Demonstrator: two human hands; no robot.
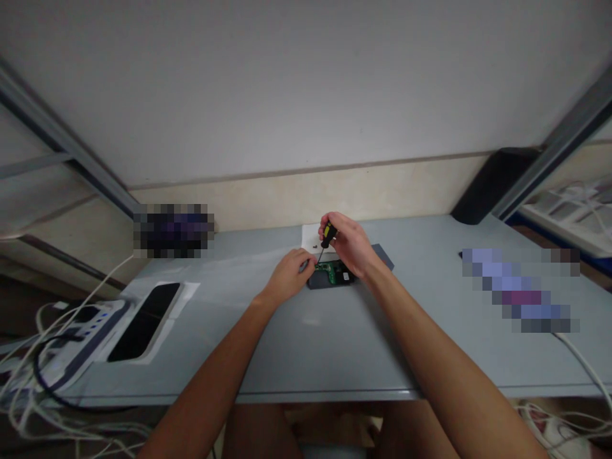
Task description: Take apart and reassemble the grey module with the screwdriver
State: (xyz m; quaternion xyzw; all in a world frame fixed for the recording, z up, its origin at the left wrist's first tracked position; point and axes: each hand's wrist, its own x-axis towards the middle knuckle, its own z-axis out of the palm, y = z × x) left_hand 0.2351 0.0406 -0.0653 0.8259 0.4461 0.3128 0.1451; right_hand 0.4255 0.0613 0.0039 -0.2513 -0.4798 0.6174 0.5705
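Note:
My right hand (354,245) is closed around the black and yellow handle of a screwdriver (327,234). Its thin shaft slants down to the upper left part of an opened electronic device (325,283), where a green circuit board and a black part with a small white label show. My left hand (288,275) grips the device's left edge, its fingertips close to the screwdriver tip. Behind the device lies a white sheet of paper (310,234) with a few tiny dark pieces (315,247) on it, perhaps screws. A flat dark grey panel (384,256) is partly hidden behind my right wrist.
At left a smartphone (146,322) rests on white paper beside a power strip (90,344) with tangled cables. A black cylinder (492,185) stands at the back right corner. Blurred-out items lie at back left and right. A wall (306,197) closes off the table's (329,357) back.

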